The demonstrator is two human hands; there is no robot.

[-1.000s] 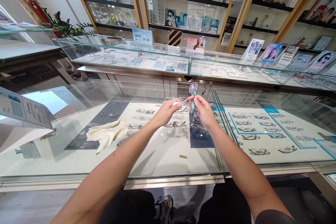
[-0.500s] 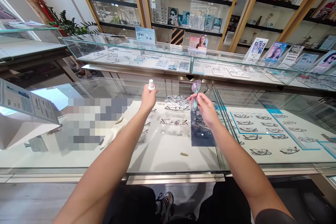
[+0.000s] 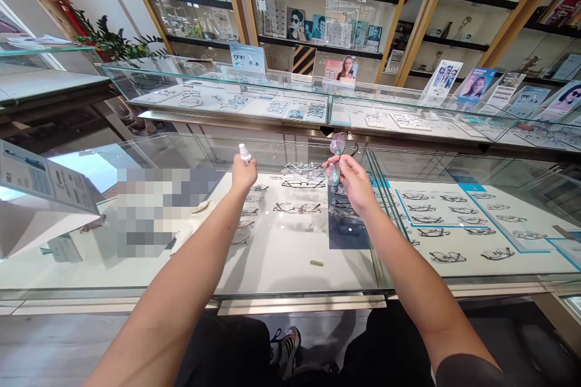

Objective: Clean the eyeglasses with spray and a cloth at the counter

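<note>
My left hand (image 3: 244,173) is wrapped round a small white spray bottle (image 3: 244,152), whose nozzle sticks up above the fingers and leans slightly left. Over the counter to its right, my right hand (image 3: 354,180) pinches a pair of glasses (image 3: 338,144) near the middle. The glasses are turned on end, one lens above the fingers and one below, with a purple and green sheen on them. Both hands are held above the glass display case (image 3: 290,281). Beneath them, rows of eyeglasses (image 3: 297,208) lie inside the case.
A pale cloth (image 3: 200,208) lies left of my left forearm, beside a blurred-out patch. At the far left stands a folded display card (image 3: 45,193). A second glass case (image 3: 218,100) with several upright cards runs across the back, before shelves (image 3: 318,48).
My left hand has moved left and slightly down with the spray bottle, away from the glasses. The bottle now tilts a little left. My right hand and the glasses have shifted only slightly.
</note>
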